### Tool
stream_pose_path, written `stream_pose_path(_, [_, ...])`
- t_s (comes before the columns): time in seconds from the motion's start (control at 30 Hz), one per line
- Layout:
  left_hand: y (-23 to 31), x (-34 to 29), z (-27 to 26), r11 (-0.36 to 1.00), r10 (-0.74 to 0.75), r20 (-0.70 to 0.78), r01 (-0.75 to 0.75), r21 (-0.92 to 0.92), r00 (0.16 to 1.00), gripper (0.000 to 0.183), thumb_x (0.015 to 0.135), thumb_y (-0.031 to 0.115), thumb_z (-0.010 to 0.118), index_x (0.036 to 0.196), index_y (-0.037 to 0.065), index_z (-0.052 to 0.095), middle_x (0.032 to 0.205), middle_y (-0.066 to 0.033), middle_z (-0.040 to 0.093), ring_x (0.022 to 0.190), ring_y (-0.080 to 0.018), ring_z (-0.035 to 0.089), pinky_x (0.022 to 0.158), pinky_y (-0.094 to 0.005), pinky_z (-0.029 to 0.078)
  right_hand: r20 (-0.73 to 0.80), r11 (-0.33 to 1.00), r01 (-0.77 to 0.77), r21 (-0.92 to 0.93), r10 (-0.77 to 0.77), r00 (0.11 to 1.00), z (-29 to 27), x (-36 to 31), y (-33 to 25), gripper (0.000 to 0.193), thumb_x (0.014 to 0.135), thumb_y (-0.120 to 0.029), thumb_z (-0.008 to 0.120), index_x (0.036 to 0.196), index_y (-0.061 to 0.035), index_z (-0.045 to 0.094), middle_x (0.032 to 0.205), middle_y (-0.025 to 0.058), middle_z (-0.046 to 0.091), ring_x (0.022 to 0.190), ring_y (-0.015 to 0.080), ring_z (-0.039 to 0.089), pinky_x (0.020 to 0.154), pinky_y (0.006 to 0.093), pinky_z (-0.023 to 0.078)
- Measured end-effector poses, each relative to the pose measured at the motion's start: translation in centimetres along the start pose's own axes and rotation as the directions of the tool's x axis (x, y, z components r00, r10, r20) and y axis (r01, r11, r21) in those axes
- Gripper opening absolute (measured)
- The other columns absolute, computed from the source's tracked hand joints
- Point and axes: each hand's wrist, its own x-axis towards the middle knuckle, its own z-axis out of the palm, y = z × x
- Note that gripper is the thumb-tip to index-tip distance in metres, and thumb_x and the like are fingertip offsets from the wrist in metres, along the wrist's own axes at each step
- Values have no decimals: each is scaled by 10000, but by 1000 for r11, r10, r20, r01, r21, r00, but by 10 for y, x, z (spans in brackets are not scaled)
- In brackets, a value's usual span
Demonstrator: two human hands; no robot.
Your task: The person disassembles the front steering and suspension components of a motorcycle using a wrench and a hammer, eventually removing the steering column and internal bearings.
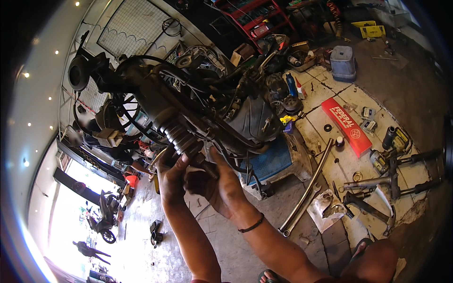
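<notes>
Both my hands are raised to the underside of a stripped motorcycle frame (153,94), at a dark, shiny ribbed metal cylinder (178,136). My left hand (171,175) is closed at its lower end, the thumb pressed against it. Close beside it, my right hand (222,187) has its fingers curled round a dark part with a threaded-looking end (207,166). The palm and fingers hide much of what it holds. Next to my hands, the dark engine section (255,118) of the motorcycle sits over a blue-topped stand (276,162).
A long metal pipe (309,188) and a wrench (304,212) lie right of my forearms. Beyond are a red box (347,127), a cordless power tool (378,161), a black fork assembly (394,177) and a blue-grey jerrycan (343,63). Another person (125,153) is at work on the left.
</notes>
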Motion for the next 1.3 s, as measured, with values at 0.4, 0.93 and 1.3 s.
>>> stream_pose_path(0.4, [-6,7,-3,994,78,63,-83,72,995,525,811,163,675,1240,-72,485,1058,-181,643,885,-239,670,707,-293,560,25,987,-136,-87,138,990,-4,0,1,332,888,-266,589,1162,-92,522,1015,84,609,977,216,580,890,338,450])
stream_pose_path(0.93, [-17,12,-7,990,136,107,-131,-49,985,530,758,168,721,1168,-102,519,1069,-205,636,983,-291,637,904,-380,496,-118,797,265,-543,-385,915,2,2,6,349,921,-335,582,1135,-60,559,1048,85,591,897,174,575,746,319,493])
stream_pose_path(1.3, [-8,6,-2,992,96,2,-96,87,995,497,704,83,793,1123,-96,594,1011,-126,673,898,-179,635,821,-298,503,-110,918,164,-360,-216,970,11,-3,1,412,911,-337,600,1169,-27,517,1035,83,604,828,193,618,725,314,513])
